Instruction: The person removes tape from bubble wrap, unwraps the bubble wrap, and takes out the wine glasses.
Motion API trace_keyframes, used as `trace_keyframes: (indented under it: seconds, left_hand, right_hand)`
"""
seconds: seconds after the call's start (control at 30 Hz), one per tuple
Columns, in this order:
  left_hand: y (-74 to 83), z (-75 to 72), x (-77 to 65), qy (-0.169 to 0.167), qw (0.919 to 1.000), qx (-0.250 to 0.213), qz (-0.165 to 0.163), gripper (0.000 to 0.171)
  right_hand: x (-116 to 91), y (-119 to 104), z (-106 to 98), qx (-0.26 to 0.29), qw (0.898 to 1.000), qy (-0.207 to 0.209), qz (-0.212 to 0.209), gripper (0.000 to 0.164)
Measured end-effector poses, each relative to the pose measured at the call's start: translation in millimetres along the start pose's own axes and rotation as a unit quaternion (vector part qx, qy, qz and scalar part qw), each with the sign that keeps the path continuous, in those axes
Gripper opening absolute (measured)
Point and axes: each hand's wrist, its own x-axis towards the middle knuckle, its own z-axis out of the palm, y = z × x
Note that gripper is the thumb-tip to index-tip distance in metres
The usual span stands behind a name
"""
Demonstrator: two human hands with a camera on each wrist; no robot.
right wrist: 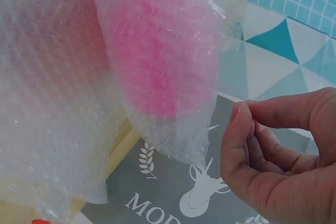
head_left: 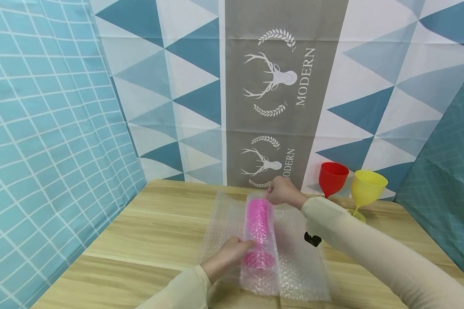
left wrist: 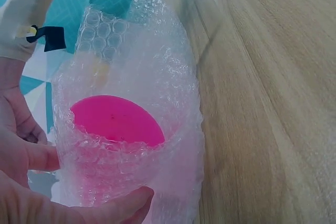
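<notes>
A pink goblet (head_left: 258,214) lies inside a roll of bubble wrap (head_left: 260,281) on the table, seen blurred through the layers. Its flat round pink base (left wrist: 118,119) shows at the roll's near end in the left wrist view. My left hand (head_left: 232,253) grips the near left part of the roll, thumb and fingers apart around the wrap. By the far right end of the roll is my right hand (head_left: 283,191). Its thumb and index fingertips (right wrist: 242,109) meet, the other fingers are curled, and nothing shows between them; a gap separates them from the wrap in the right wrist view.
Unrolled bubble wrap (head_left: 303,266) spreads to the right of the roll and also to its left. A red goblet (head_left: 332,177) and a yellow goblet (head_left: 366,189) stand at the back right of the wooden table (head_left: 139,240). A patterned curtain (head_left: 193,86) hangs behind.
</notes>
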Motion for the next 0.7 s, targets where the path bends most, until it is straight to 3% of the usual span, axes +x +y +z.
trace_keyframes:
  seconds: [0.1,0.3,0.5,0.7]
  left_hand:
    - [1.4,-0.9,-1.5,-0.006,1.0000,-0.001,-0.003,0.026]
    - [4.9,-3.2,-3.2,-0.019,0.9998,-0.005,0.007,0.029]
    - [1.4,-1.0,-1.1,-0.049,0.9984,-0.024,0.012,0.027]
    - [0.1,0.8,0.0,-0.058,0.9979,-0.015,0.026,0.031]
  right_hand:
    - [-3.1,1.9,-5.6,0.007,1.000,0.002,0.008,0.009]
    - [-9.3,6.2,-17.4,-0.014,1.000,0.003,0.014,0.011]
    - [-15.0,22.5,-21.2,-0.018,1.000,0.000,0.018,0.037]
    - [-23.3,40.6,-24.1,0.020,0.999,-0.004,0.039,0.038]
